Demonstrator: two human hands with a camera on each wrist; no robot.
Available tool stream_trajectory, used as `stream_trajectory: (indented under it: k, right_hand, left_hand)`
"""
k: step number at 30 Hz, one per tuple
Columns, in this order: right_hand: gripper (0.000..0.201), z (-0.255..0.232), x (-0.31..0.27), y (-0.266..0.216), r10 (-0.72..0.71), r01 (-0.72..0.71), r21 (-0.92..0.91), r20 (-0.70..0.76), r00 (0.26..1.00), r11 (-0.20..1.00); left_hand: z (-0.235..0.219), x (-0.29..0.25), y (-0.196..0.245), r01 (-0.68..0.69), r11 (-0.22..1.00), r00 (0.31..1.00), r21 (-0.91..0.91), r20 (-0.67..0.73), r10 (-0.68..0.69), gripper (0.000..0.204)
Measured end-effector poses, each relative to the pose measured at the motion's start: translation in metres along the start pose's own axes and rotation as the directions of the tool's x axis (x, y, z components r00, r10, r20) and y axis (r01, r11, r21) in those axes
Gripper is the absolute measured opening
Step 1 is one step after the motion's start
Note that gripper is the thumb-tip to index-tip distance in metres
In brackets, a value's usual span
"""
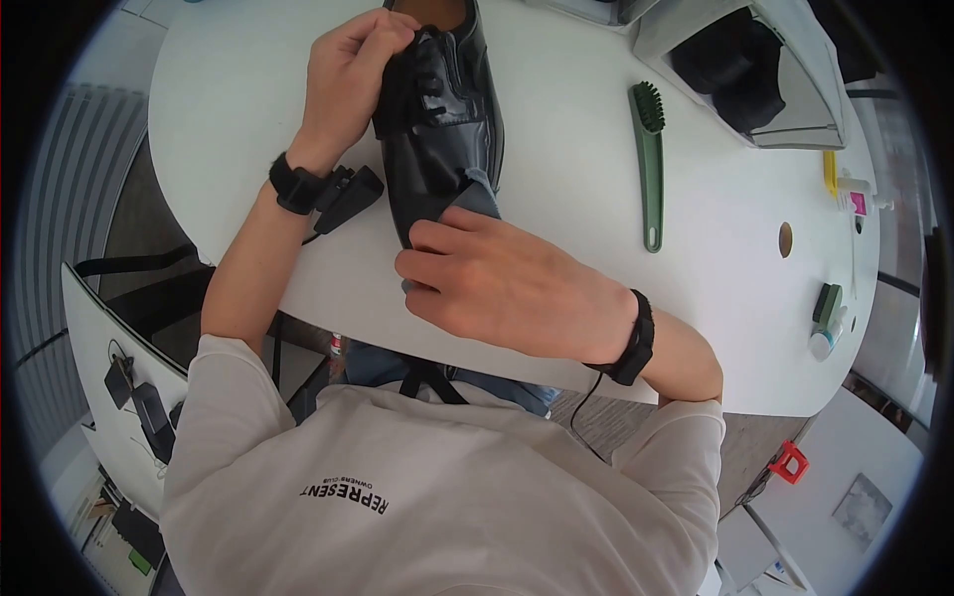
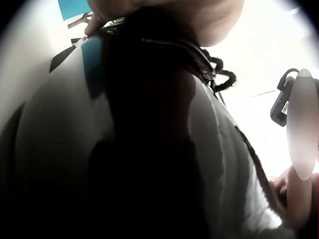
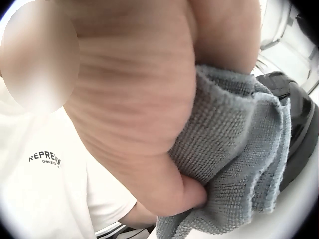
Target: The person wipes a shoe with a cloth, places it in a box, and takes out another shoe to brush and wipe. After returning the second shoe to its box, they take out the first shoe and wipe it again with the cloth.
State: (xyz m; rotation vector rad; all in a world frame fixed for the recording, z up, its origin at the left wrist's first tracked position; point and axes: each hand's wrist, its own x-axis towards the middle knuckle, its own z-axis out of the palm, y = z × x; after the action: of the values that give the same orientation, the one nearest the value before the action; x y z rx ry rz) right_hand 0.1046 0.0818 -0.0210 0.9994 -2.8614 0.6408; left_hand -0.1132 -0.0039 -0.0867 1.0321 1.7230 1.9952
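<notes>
A glossy black lace-up shoe (image 1: 427, 159) lies on the white table, its toe toward the person. The left hand (image 1: 353, 79) grips the shoe's edge near the opening, beside the laces. At the toe, the right hand (image 1: 507, 283) holds a grey-blue cloth (image 1: 477, 199) against the leather. In the right wrist view the folded cloth (image 3: 224, 134) is bunched under the fingers and thumb of the right hand (image 3: 134, 89), with part of the black shoe (image 3: 299, 109) behind it. The left wrist view shows the dark shoe close up, with the left hand (image 2: 174, 17) at its top and black lace loops (image 2: 222, 74).
A green brush (image 1: 650, 169) lies on the table (image 1: 566, 129) right of the shoe. A box with dark contents (image 1: 735, 70) stands at the back right. By the right edge are a small bottle (image 1: 821, 344), a green-black sponge (image 1: 827, 306) and a round hole.
</notes>
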Motion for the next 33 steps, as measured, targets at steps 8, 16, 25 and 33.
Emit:
stream_trajectory:
  k: [8, 16, 25, 33]
  right_hand:
    - [0.008, -0.015, -0.005, 0.019, 0.054, -0.044, 0.126, -0.078, 0.996, 0.991]
    - [0.026, -0.019, -0.021, 0.072, 0.306, -0.207, 0.330, -0.284, 0.909, 0.921]
    - [0.028, -0.002, -0.003, 0.060, 0.307, -0.202, 0.250, -0.516, 0.799, 0.947]
    - [0.025, 0.000, -0.003, 0.035, 0.090, -0.030, 0.344, -0.160, 0.983, 0.939]
  left_hand:
    - [-0.015, 0.001, -0.002, 0.074, 0.980, 0.976, -0.187, -0.187, -0.109, 0.020]
    - [-0.018, 0.004, -0.005, 0.093, 0.954, 0.988, -0.286, -0.090, -0.123, 0.022]
    - [-0.008, 0.001, 0.001, 0.101, 0.971, 0.980, -0.216, -0.148, -0.135, 0.017]
    - [-0.004, 0.000, 0.004, -0.037, 0.994, 0.997, 0.100, 0.071, 0.030, 0.022]
